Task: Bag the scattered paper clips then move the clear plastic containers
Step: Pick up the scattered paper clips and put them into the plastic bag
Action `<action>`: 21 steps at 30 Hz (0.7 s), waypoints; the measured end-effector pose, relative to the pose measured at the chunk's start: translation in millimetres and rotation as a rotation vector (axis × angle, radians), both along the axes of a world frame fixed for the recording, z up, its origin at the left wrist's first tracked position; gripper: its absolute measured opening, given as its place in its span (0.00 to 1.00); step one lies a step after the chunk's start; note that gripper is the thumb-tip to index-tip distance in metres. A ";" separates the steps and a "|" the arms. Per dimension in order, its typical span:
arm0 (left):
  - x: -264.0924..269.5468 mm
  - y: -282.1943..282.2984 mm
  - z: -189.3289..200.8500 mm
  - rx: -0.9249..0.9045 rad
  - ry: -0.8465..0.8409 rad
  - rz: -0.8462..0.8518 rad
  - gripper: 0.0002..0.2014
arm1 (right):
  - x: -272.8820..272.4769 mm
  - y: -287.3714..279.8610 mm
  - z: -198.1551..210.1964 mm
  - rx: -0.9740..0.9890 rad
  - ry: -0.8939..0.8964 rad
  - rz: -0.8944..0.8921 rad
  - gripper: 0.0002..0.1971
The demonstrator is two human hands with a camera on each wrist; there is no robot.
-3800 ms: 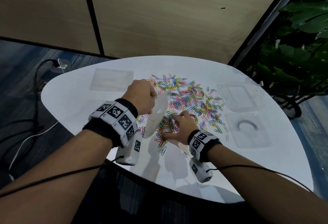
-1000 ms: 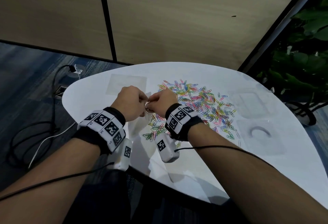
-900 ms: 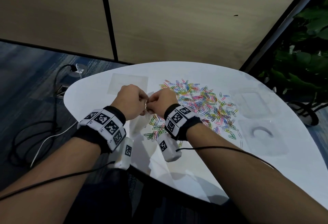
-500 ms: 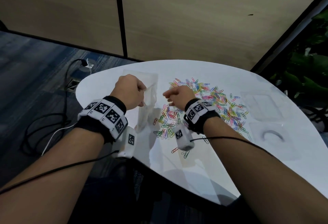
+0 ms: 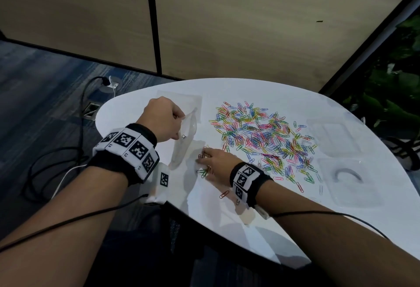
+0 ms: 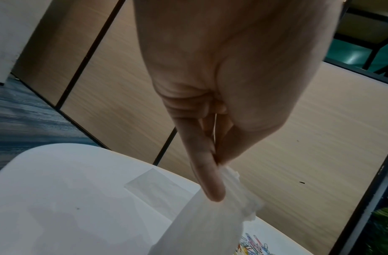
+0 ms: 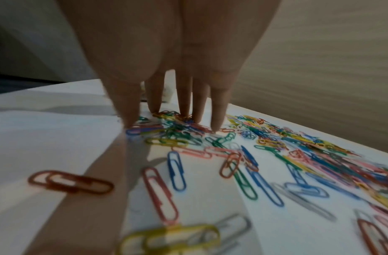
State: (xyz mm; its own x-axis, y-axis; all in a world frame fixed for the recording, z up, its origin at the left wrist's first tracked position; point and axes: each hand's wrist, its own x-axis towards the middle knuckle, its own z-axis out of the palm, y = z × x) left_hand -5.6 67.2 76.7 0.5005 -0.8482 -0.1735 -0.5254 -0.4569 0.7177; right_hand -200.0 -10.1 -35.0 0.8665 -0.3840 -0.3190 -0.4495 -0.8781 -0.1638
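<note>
Hanging vertical from left hand: bag, mouth up.

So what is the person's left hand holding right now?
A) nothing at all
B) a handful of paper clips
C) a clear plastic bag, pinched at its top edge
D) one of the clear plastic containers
C: the left hand pinches the top edge of the clear plastic bag, which hangs down to the white table, while the right hand reaches into the paper clips.
</note>
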 end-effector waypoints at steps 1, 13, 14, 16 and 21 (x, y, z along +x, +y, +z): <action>-1.1 -0.5 0.2 0.003 0.001 -0.005 0.09 | 0.1 -1.3 -0.1 -0.015 -0.027 0.016 0.19; -11.7 -0.4 -0.4 0.035 -0.022 -0.089 0.10 | -9.8 -52.2 34.2 0.199 -0.255 -0.714 0.10; -12.7 -0.9 0.7 0.036 -0.025 -0.093 0.10 | -12.2 -56.7 41.4 0.299 -0.341 -0.815 0.10; -15.1 -1.3 3.2 0.038 -0.038 -0.103 0.11 | -13.3 -60.0 61.0 0.566 -0.574 -0.977 0.14; -22.0 -1.3 6.2 0.047 -0.042 -0.116 0.12 | 1.6 -38.0 115.3 1.216 -1.022 -1.056 0.15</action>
State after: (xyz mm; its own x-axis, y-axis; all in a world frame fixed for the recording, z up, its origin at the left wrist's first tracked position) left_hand -27.7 65.9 82.9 0.4075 -0.8920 -0.1957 -0.6054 -0.4243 0.6733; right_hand -198.4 -48.0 80.2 0.4672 -0.8004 -0.3757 0.0054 0.4275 -0.9040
